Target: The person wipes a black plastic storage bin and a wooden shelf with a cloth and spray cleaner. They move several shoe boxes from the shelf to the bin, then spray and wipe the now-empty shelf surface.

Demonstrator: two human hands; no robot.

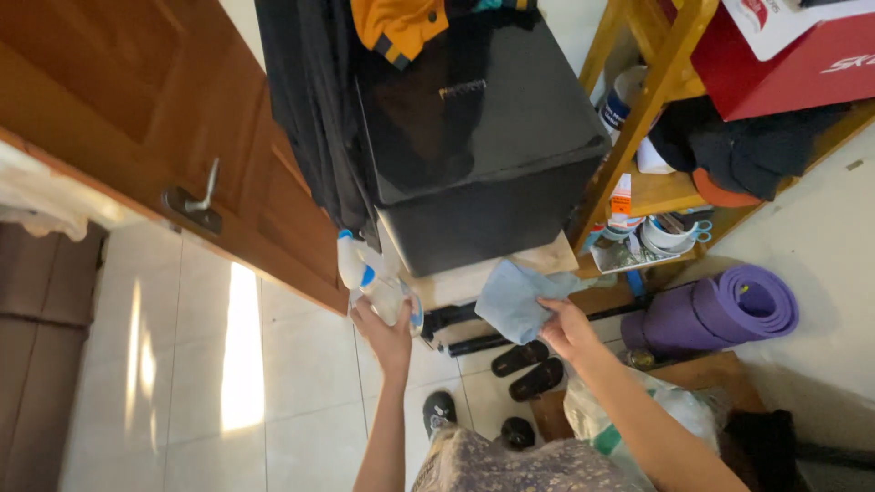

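1. My right hand [567, 328] pinches a light blue cloth [521, 296] by its lower edge; the cloth hangs just below the black mini-fridge [474, 137].
2. My left hand [387, 333] is closed around a clear spray bottle [369, 278], its long axis tilting up-left, nozzle near the fridge's lower left corner.
3. Both hands sit about equally near the fridge front.
4. Right of the fridge stands a wooden shelf [647, 100]; a rolled purple mat [720, 314] lies below it.

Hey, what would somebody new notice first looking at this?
Probably the two raised hands at centre: the left hand grips a clear spray bottle, the right hand a blue cloth. Behind them stands a glossy black cabinet, with a rolled purple mat on the floor at right.
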